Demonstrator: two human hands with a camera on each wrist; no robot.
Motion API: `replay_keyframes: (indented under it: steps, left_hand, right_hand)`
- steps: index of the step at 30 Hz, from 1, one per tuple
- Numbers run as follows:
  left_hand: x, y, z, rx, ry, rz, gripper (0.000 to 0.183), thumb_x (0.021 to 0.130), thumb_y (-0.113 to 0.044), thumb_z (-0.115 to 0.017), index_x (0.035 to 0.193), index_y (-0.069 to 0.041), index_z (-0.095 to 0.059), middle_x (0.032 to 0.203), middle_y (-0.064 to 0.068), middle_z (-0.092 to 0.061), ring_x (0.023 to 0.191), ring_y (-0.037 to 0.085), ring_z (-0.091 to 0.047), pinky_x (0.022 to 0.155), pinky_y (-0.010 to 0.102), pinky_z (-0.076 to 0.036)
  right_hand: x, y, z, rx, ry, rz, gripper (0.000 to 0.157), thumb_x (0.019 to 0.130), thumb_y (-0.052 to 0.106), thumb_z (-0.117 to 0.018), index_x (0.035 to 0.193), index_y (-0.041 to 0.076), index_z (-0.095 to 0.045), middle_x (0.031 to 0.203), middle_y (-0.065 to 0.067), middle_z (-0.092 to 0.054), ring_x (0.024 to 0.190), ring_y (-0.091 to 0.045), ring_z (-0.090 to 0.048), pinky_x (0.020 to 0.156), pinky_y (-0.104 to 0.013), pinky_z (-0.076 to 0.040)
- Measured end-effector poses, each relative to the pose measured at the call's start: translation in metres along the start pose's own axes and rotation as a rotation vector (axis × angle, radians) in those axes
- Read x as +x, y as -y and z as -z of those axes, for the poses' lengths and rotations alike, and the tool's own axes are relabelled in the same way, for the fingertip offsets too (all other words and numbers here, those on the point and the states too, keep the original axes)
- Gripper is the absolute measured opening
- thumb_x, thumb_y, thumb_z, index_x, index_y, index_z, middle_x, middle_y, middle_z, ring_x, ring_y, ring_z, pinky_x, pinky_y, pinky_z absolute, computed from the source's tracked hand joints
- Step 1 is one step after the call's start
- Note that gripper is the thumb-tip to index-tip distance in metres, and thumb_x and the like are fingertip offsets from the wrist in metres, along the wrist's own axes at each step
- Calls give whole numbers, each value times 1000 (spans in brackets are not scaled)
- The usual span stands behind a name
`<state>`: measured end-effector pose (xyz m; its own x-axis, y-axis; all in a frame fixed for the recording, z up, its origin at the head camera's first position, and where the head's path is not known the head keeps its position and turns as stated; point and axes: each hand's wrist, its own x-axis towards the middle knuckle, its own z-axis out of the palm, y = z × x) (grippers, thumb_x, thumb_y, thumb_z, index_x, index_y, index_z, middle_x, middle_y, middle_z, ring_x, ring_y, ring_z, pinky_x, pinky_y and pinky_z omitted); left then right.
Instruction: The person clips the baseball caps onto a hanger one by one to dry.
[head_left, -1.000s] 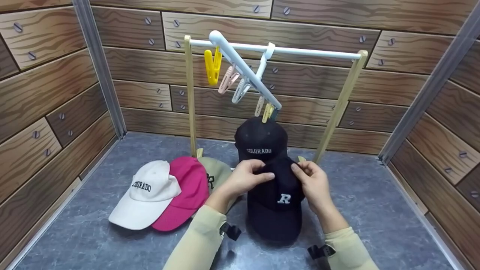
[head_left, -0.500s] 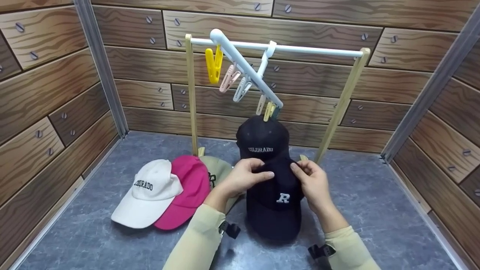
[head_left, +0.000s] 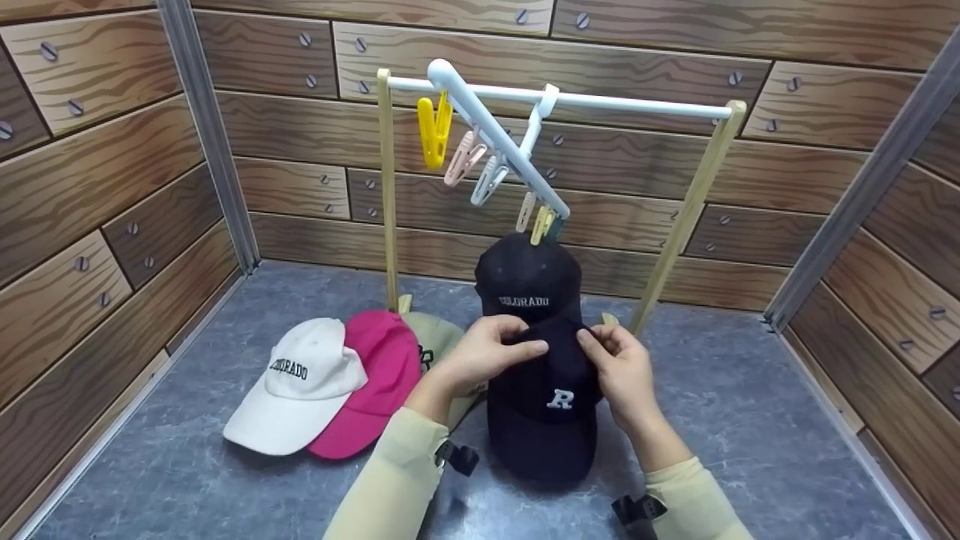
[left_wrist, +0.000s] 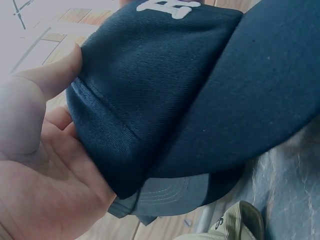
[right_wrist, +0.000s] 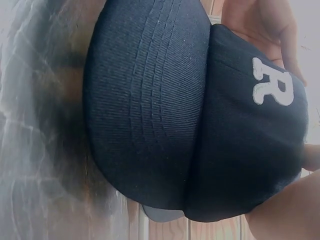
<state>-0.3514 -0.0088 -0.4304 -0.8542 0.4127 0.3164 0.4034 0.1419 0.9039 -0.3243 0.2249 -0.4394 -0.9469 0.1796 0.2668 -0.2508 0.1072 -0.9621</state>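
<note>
Both hands hold a dark navy baseball cap (head_left: 541, 435) with a white letter R, its brim pointing down toward me. My left hand (head_left: 484, 352) pinches the crown's left side, thumb in front and fingers behind, as the left wrist view also shows on the cap (left_wrist: 145, 85). On the opposite side my right hand (head_left: 622, 371) pinches the crown near its top. In the right wrist view the brim of the cap (right_wrist: 145, 100) hangs close over the grey surface. Right behind it, a black COLORADO cap (head_left: 529, 274) hangs by its top from a yellow clothespin (head_left: 541, 225).
A pale blue clip hanger (head_left: 495, 135) hooks over the rack's bar (head_left: 637, 104), carrying a large yellow clip (head_left: 433, 133), a pink clip (head_left: 464, 158) and others. To the left lie overlapping caps: white (head_left: 296, 382), magenta (head_left: 379, 375) and khaki (head_left: 442, 337). Wood-patterned walls enclose the surface.
The navy cap and both hands shift slightly left and a little lower against the hanging cap. The grips stay the same; the whole view drifts slightly.
</note>
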Motion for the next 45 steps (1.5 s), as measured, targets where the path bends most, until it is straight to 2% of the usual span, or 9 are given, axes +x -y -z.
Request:
replay_keyframes:
  steps: [11, 26, 33, 45]
  left_hand:
    - [-3, -2, 3, -31, -9, 29, 22, 101, -29, -83, 98, -8, -77, 89, -7, -65, 83, 11, -59, 77, 29, -50]
    - [-1, -2, 12, 23, -46, 34, 26, 101, -34, -83, 97, -10, -74, 86, -7, -63, 82, 12, -58, 77, 30, -48]
    - [0, -4, 16, 25, -56, 41, 27, 101, -33, -83, 97, -8, -75, 85, -6, -62, 81, 11, -56, 75, 30, -46]
    - [-3, -6, 17, -12, -81, 52, 23, 100, -28, -82, 99, -6, -77, 87, -6, -67, 83, 11, -59, 77, 29, -48]
  right_hand:
    - [0, 0, -10, -13, 8, 12, 19, 109, 16, -75, 111, -3, -71, 93, -7, -69, 81, -17, -67, 71, -27, -56]
    - [3, 3, -27, -3, 0, 42, 17, 107, 11, -76, 109, -5, -70, 93, -5, -69, 81, -14, -66, 72, -25, -56]
    - [3, 3, -31, 28, 13, 43, 14, 107, 8, -74, 109, -5, -69, 92, -6, -67, 80, -15, -66, 71, -25, -56]
    - [1, 6, -35, -6, 20, 36, 15, 107, 10, -76, 107, -3, -69, 93, -7, -68, 81, -15, -66, 72, -25, -55]
